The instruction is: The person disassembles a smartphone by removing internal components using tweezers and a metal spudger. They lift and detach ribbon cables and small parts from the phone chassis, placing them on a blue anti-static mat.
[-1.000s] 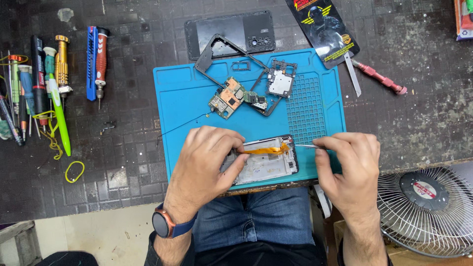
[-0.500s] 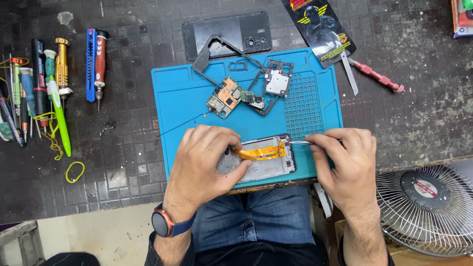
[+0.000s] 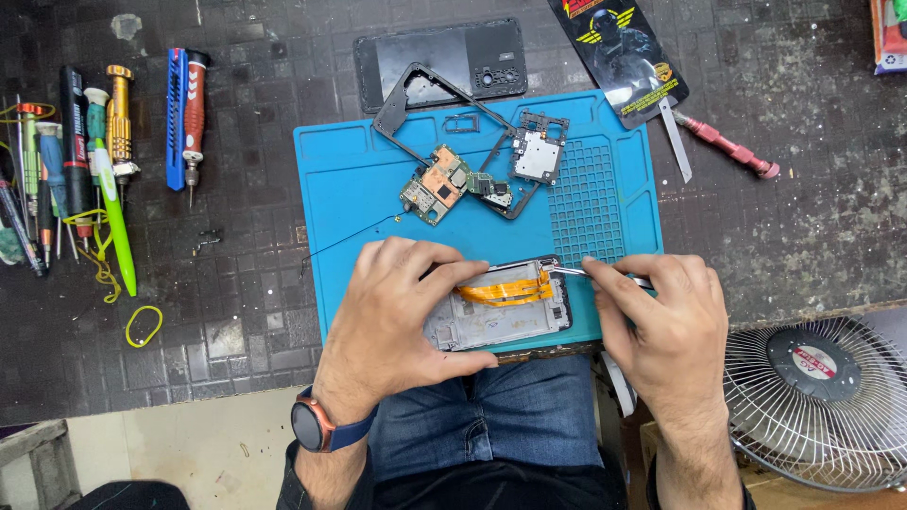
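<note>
While left hand [image 3: 402,316] pins phone frame [image 3: 501,316], tweezers [image 3: 595,275] at edge.

A mat [image 3: 359,189] lies on the table [image 3: 803,217], at its near edge. An open phone [image 3: 510,316] lies on the near part of the mat. The left hand [image 3: 397,321] lies on the left end of the phone. The right hand [image 3: 661,331] is just right of the phone and holds tweezers [image 3: 576,272] that point left to the phone's far right corner. A flat cable [image 3: 510,288] lies across the phone. Farther back on the mat lie a circuit board [image 3: 436,184], a phone frame [image 3: 416,109] and a small metal plate [image 3: 539,156]. Behind the mat lies a back cover [image 3: 444,59]. Left of the mat lie many screwdrivers [image 3: 113,161]. Right of the mat lies a small knife [image 3: 727,146]. A fan [image 3: 812,397] stands at the near right, below the table edge.
</note>
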